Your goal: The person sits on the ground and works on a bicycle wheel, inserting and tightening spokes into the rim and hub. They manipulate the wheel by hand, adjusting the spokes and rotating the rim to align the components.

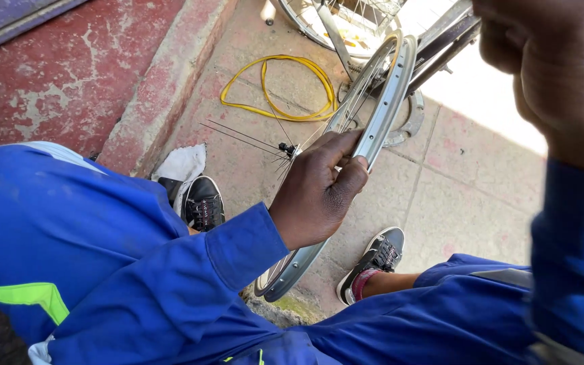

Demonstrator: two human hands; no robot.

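silver bicycle wheel rim stood upright on its edge between the person's knees, its lower end near the paving; the left hand was wrapped around the rim at its middle, fingers curled over the inner side by the spokes; the right hand hung raised close to the camera, blurred, so i cannot tell whether it was clenched or loose; a yellow rim strip lay looped on the paving beyond; black shoes rested on either side.
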